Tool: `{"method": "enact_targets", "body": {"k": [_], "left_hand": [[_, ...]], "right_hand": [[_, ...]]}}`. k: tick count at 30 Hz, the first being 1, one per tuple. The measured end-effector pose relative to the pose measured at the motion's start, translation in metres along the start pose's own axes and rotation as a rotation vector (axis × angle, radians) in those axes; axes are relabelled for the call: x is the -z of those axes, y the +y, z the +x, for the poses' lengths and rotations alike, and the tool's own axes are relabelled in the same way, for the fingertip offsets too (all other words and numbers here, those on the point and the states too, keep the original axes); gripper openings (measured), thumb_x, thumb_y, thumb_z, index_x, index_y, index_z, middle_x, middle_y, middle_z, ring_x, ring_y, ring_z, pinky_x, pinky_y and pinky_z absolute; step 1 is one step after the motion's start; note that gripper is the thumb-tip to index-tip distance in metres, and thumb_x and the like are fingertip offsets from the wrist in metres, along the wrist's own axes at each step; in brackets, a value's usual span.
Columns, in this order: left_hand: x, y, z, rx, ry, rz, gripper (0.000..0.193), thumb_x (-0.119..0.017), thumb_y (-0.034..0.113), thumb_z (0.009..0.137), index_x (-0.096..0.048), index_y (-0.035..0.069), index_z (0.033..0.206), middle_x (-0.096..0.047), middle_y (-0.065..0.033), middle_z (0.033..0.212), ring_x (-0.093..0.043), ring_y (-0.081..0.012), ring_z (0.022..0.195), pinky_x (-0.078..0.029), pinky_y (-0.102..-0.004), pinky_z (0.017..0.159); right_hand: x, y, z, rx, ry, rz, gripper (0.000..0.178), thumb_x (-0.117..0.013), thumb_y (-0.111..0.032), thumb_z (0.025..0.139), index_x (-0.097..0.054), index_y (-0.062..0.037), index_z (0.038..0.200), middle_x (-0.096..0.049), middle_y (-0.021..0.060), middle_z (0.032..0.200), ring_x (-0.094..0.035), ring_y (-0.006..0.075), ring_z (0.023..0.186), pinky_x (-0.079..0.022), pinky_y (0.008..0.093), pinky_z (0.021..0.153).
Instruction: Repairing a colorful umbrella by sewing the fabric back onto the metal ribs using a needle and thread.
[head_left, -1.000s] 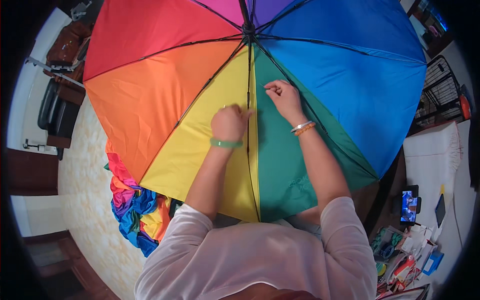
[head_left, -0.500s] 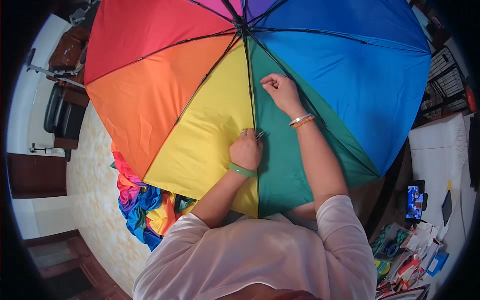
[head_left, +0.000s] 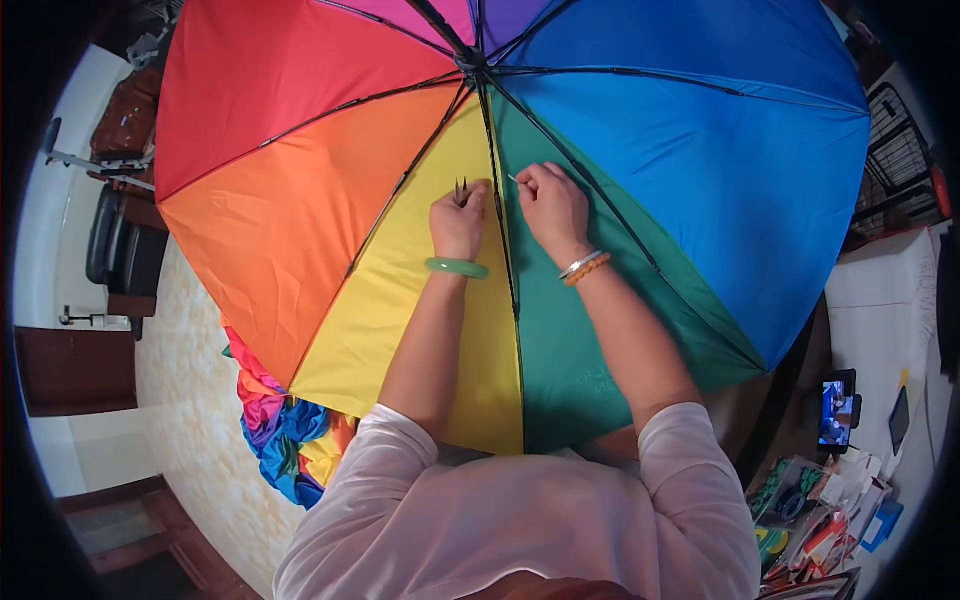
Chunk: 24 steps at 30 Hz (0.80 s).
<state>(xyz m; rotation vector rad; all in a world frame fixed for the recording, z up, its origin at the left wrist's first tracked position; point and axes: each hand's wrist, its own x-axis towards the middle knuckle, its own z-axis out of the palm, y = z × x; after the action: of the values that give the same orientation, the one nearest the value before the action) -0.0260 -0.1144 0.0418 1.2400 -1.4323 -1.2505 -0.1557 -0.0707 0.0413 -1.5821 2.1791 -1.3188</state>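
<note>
An open rainbow-coloured umbrella [head_left: 300, 240] spreads in front of me with its inside up, showing the black ribs and the hub [head_left: 470, 62]. Over the yellow panel, my left hand [head_left: 458, 222] is closed around a small pair of thread snips [head_left: 461, 190]. Their two dark pointed tips stick up past the fingers. Across the rib between the yellow and green panels, my right hand [head_left: 553, 205] pinches a thin white needle-like piece [head_left: 513, 178]; whether it is a needle or thread I cannot tell. Both hands are near that rib, apart from each other.
A heap of multicoloured fabric [head_left: 285, 440] lies on the floor at the left. At the right a white-covered table [head_left: 875, 290] bears a phone on a stand [head_left: 838, 412], a dark flat device [head_left: 899, 418] and a clutter of small tools. A black wire rack [head_left: 890, 155] stands behind.
My left hand has moved up along the yellow panel, and the snips' tips now point upward. My right hand has come slightly down and left, with the white piece now visible. The umbrella has shifted slightly.
</note>
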Motion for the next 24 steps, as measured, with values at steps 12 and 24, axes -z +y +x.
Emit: {"method": "enact_targets", "body": {"k": [12, 24], "left_hand": [[-0.009, 0.0, 0.002, 0.192, -0.011, -0.168, 0.018, -0.059, 0.006, 0.085, -0.067, -0.007, 0.094, -0.056, -0.0027, 0.065, -0.045, -0.0083, 0.055, -0.036, -0.0194, 0.049], [-0.013, 0.008, -0.002, 0.276, 0.033, -0.333, 0.014, -0.061, 0.008, 0.085, -0.068, -0.002, 0.091, -0.051, 0.0009, 0.061, -0.041, -0.0063, 0.051, -0.031, -0.0176, 0.046]], "right_hand": [[-0.006, -0.002, 0.0, 0.041, -0.041, -0.094, 0.007, -0.06, -0.005, 0.072, -0.06, -0.0077, 0.079, -0.057, 0.0016, 0.072, -0.053, 0.0238, 0.06, -0.043, 0.0361, 0.056], [-0.003, 0.002, 0.003, 0.092, -0.048, -0.018, 0.007, -0.06, -0.002, 0.072, -0.06, -0.0068, 0.078, -0.056, 0.0025, 0.072, -0.052, 0.0246, 0.059, -0.043, 0.0358, 0.056]]}}
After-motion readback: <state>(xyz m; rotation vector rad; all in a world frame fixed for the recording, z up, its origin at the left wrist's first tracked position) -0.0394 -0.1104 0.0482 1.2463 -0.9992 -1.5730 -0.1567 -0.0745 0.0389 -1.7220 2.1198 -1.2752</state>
